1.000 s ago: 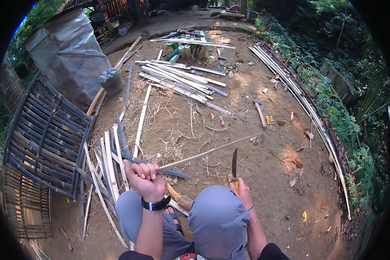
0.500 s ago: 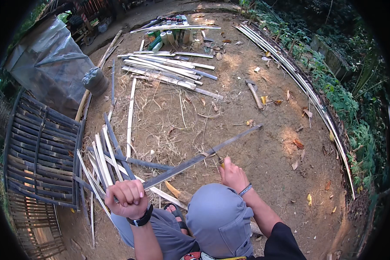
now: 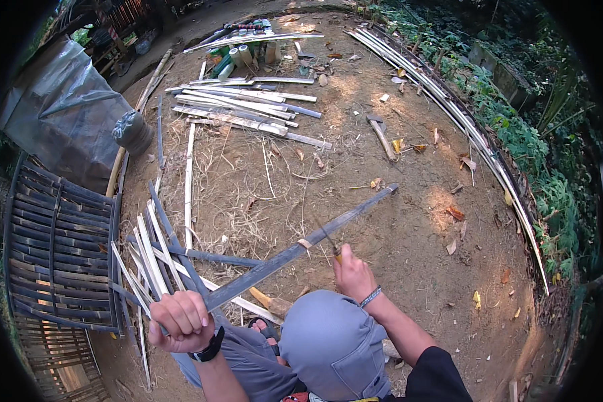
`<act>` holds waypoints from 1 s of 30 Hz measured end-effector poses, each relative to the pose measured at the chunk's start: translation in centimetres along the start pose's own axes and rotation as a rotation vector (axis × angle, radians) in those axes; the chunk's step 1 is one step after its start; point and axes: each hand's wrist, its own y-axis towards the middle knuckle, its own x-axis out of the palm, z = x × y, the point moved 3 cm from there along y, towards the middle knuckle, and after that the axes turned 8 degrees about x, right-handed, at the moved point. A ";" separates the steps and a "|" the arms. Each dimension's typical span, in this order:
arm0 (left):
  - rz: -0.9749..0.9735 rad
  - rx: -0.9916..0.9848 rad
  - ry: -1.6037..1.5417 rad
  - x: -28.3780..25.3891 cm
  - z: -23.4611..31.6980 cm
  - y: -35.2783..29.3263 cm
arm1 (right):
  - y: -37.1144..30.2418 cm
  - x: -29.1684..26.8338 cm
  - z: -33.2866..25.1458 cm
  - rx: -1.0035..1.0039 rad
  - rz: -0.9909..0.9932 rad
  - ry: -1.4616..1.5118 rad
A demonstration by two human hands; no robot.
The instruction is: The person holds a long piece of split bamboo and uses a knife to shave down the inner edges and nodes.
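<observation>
My left hand (image 3: 181, 321), wearing a black wristband, is closed round the near end of a long dark bamboo strip (image 3: 261, 271). The strip slants up and away to the right, with a small pale patch partway along it. In my right hand (image 3: 355, 276) is a small knife (image 3: 337, 252) with a yellowish handle. Its thin blade crosses the strip beyond the pale patch; whether it touches is unclear. Below the strip are my bent, grey-clothed knees (image 3: 328, 335) and a sandalled foot (image 3: 266, 328).
Split bamboo strips (image 3: 157, 258) lie piled at left, more (image 3: 241, 110) farther ahead. A hatchet-like tool (image 3: 383, 139) rests on the dirt. Long pale strips (image 3: 449, 104) border the plants at right. A dark slatted bamboo panel (image 3: 63, 241) and a plastic-covered stack (image 3: 74, 110) stand left.
The strip has turned to show more of its broad dark face. The knife blade now points up across it, and the pale patch sits a little nearer my left hand. The view has shifted slightly.
</observation>
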 end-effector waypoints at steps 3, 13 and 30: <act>0.009 0.007 0.008 0.0 -0.1 0.0 | 2.3 0.3 3.1 0.127 0.037 0.004; 0.029 0.000 0.005 -0.2 -0.4 0.1 | 2.2 2.5 5.5 0.224 0.063 0.055; 0.131 -0.075 0.053 0.5 0.8 -0.1 | 2.2 1.7 5.6 0.237 0.092 0.110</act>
